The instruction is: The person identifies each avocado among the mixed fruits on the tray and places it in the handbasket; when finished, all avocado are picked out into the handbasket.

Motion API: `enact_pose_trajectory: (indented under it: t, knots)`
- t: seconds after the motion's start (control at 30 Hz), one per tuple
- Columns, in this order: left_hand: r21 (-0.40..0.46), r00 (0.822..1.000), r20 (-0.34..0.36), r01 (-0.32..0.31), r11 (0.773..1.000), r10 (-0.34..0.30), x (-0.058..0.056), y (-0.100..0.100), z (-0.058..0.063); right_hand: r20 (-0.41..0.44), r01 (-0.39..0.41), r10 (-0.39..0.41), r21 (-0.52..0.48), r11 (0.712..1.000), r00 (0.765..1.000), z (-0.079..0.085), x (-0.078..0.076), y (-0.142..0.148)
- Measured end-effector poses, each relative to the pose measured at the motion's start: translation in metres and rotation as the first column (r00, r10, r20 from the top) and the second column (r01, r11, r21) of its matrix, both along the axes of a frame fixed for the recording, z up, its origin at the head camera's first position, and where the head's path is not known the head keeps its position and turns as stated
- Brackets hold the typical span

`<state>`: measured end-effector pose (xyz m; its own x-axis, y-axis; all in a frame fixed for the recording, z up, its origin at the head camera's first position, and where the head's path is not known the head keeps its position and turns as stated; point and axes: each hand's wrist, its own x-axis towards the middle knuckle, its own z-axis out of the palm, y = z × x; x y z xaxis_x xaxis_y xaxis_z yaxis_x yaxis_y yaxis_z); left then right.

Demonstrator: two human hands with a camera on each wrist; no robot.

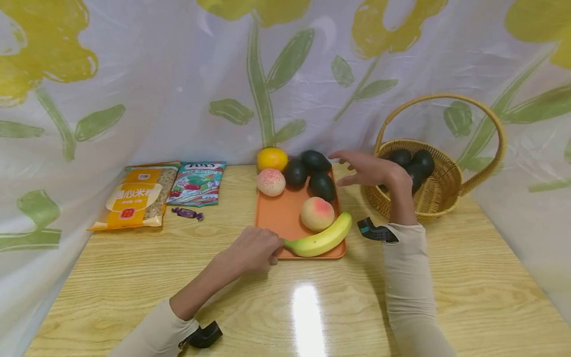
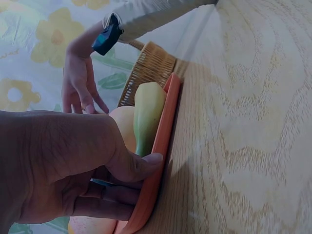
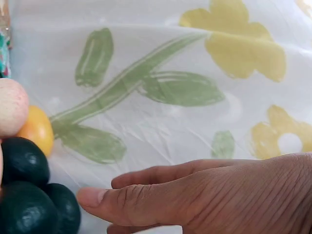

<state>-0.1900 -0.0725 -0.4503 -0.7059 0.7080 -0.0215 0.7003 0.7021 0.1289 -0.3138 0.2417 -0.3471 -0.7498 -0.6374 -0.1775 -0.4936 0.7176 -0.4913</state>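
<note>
My left hand [image 1: 256,250] grips the near left corner of an orange tray [image 1: 285,215], its thumb [image 2: 148,163] on the rim and the other fingers inside. Beside those fingers lies the stem end of a banana [image 1: 323,240], along the tray's near edge. My right hand [image 1: 370,168] hovers with parted fingers between the tray and a wicker basket [image 1: 439,196], holding nothing. Closest to its fingertips are three dark avocados [image 1: 322,186] at the tray's far right. The tray also carries a peach [image 1: 317,214], a speckled pinkish fruit [image 1: 271,182] and a yellow-orange fruit [image 1: 272,159].
Several dark avocados [image 1: 423,162] sit in the basket, under its tall arched handle [image 1: 497,131]. On the left lie a yellow food bag [image 1: 138,196], a teal candy bag [image 1: 198,184] and a purple wrapped candy [image 1: 187,213]. A flowered curtain [image 1: 178,89] hangs behind the wooden table [image 1: 250,312].
</note>
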Motion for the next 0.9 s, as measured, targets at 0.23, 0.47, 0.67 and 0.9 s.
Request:
enact_pose_trajectory:
  t: [0.23,0.47,0.67,0.9]
  knots:
    - [0.009,1.000,0.014,0.000,1.000,0.000,0.001,0.000,0.001,-0.040,-0.106,0.106,0.016,0.994,0.994,-0.010,-0.009,-0.011]
    - [0.015,1.000,0.004,0.009,1.000,-0.009,0.000,0.000,0.000,-0.063,-0.232,0.236,0.070,0.970,0.970,-0.027,-0.019,-0.019]
    - [0.021,1.000,0.000,0.013,1.000,-0.013,0.000,0.001,0.000,-0.010,-0.189,0.192,0.146,0.971,0.981,-0.040,-0.027,-0.026]
    - [0.016,1.000,-0.005,0.012,1.000,-0.012,0.000,0.000,-0.001,0.023,-0.035,0.031,0.189,0.981,0.999,-0.049,-0.034,-0.032]
